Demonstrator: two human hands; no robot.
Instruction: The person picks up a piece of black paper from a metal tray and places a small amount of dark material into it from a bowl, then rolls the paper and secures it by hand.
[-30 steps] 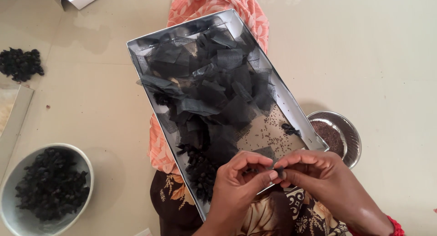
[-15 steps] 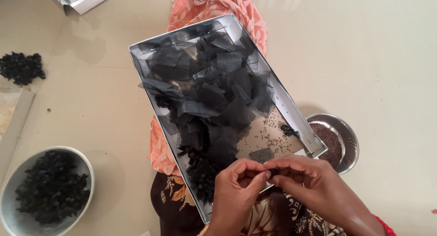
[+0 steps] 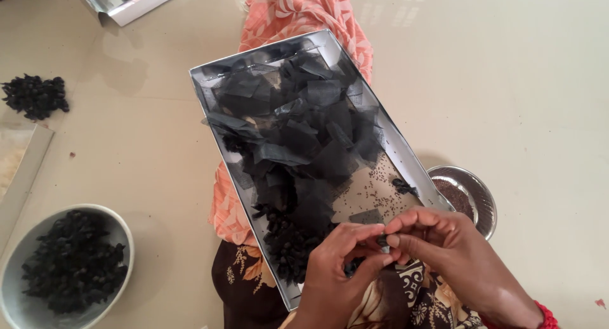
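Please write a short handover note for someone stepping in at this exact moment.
Left hand and right hand: fingertips meet over the near end of the tray, pinching a small black piece.
Tray rests on the lap, holding loose black mesh squares, a cluster of black bundles and scattered seeds.
Steel bowl with dark seeds sits right of the tray.
Grey bowl on the floor at left is full of black bundles; a further heap lies beyond.
Done: those bundles. Left: many squares remain loose.
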